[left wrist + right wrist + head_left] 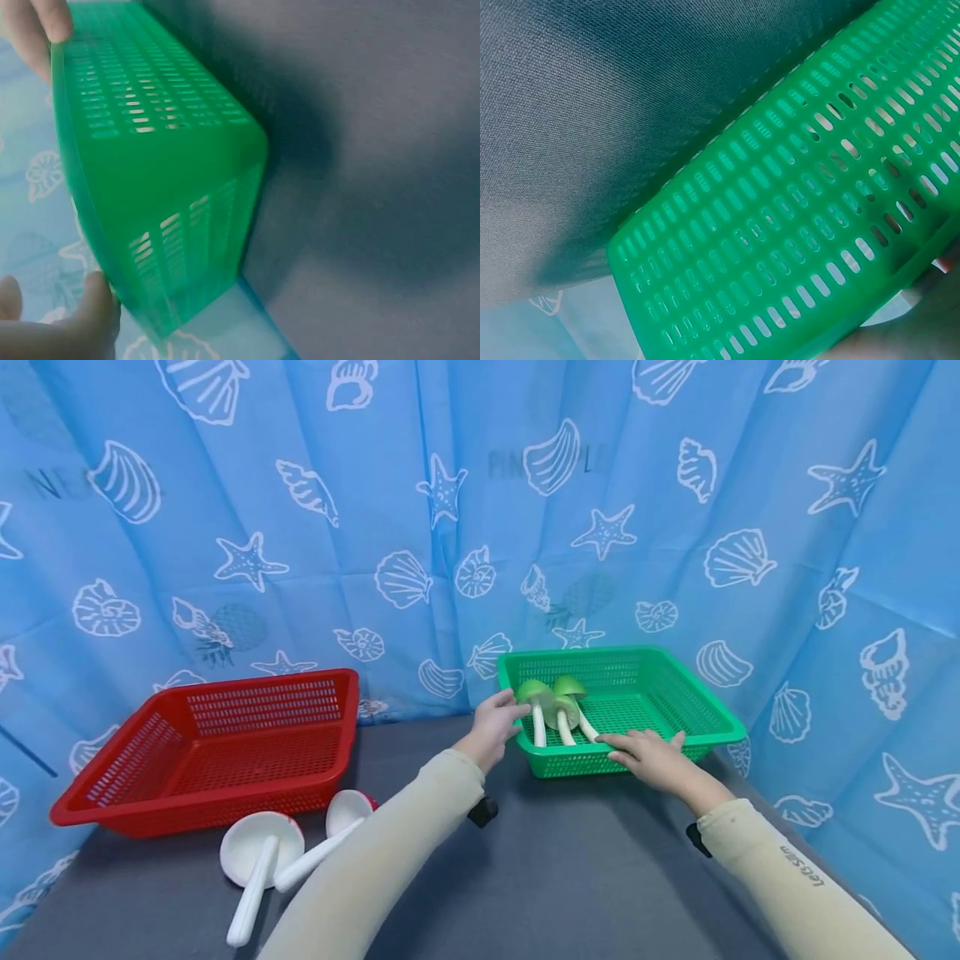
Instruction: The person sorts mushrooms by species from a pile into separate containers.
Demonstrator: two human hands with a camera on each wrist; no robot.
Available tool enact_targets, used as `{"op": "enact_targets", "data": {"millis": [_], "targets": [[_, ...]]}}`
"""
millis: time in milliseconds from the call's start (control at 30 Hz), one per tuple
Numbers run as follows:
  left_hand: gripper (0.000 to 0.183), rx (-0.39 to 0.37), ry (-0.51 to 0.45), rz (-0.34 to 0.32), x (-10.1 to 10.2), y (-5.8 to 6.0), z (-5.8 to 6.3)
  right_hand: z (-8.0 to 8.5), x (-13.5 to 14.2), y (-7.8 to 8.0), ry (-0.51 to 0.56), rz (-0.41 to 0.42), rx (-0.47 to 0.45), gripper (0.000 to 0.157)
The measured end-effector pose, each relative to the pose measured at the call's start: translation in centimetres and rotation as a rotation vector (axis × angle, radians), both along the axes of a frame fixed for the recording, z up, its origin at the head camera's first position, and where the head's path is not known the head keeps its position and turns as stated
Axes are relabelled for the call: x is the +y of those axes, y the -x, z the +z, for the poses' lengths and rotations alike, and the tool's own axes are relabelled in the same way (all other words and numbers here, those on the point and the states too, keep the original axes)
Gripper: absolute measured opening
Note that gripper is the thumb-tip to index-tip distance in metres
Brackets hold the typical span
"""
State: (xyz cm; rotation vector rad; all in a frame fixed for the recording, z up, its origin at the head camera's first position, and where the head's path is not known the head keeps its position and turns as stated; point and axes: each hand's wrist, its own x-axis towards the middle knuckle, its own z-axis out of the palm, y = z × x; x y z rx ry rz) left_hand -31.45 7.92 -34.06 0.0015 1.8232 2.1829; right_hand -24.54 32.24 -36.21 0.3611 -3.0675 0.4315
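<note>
Three toy mushrooms with green caps and white stems, one of them the nearest mushroom [564, 717], lie at the left end of a green basket [630, 763]. At that end's rim is my left hand [495, 727], its fingers extended beside the green caps and holding nothing visible. My right hand [652, 760] rests across the basket's front rim, fingertips by a white stem's end. In the right wrist view the slotted basket wall [780, 225] hides much of that hand. Two red-capped toy mushrooms, including the left one [258, 860], lie on the table.
On the left stands a red basket [225, 806] with slotted sides. The red-capped mushrooms lie in front of it, one partly behind my left sleeve [397, 852]. A grey cloth [540, 868] covers the table. A blue shell-patterned curtain [480, 527] hangs behind.
</note>
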Motion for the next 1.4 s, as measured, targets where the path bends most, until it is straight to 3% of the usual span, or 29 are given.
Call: {"op": "enact_targets", "data": {"millis": [200, 400, 667, 900, 1200, 1400], "targets": [[0.054, 0.024, 0.013, -0.009, -3.9, -2.0, 0.4, 0.2, -0.3, -0.2, 0.003, 0.001, -0.015, 0.041], [0.052, 0.007, 0.044, -0.012, -7.9, -4.0, 1.6, 0.3, -0.1, -0.3, -0.007, -0.001, -0.008, 0.041], [0.055, -0.003, 0.065, 0.01, -14.0, -5.6, 2.7, -0.6, 0.5, -0.2, -0.005, 0.02, 0.109, 0.041], [0.056, 0.067, 0.14, 0.03, -19.9, -7.0, 2.8, -0.6, -0.1, -0.6, 0.054, 0.045, 0.191, 0.043], [0.063, 0.113, 0.29, 0.126, -26.4, -7.0, 2.7, 1.8, -3.2, -1.0, 0.164, 0.177, 0.425, 0.033], [0.066, 0.168, 0.525, 0.161, -30.4, -6.7, 1.8, 1.5, -6.6, -1.3, 0.316, 0.252, 0.538, 0.029]]}}
